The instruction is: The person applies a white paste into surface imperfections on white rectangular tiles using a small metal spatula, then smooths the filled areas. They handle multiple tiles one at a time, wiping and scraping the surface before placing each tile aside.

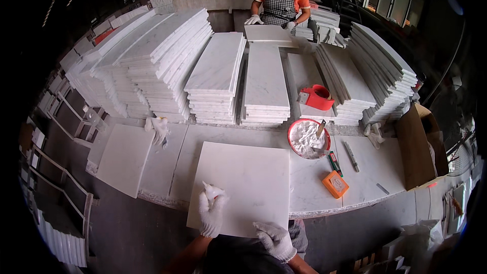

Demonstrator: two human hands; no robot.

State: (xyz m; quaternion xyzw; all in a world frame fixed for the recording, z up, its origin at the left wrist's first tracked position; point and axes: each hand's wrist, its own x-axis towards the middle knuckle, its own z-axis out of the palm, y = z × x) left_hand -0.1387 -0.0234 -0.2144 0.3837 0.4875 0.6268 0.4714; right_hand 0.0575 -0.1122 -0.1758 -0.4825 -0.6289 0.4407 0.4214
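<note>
A square white marble tile (243,182) lies at the near edge of the table, its front part reaching out over my lap. My left hand (211,218), in a white knit glove, is closed around a small crumpled white piece (213,191) over the tile's left side. Whether that piece is cloth or something else, I cannot make out. Also gloved, my right hand (276,242) rests at the tile's near right corner, fingers extended onto its surface with nothing visible in them.
Right of the tile sit a red-rimmed bowl of white paste (303,144), a red tape dispenser (319,97), an orange box (335,184), a marker (351,156) and a cardboard box (418,147). Marble stacks (213,71) line the back. A person (281,5) works beyond. Another slab (122,157) lies left.
</note>
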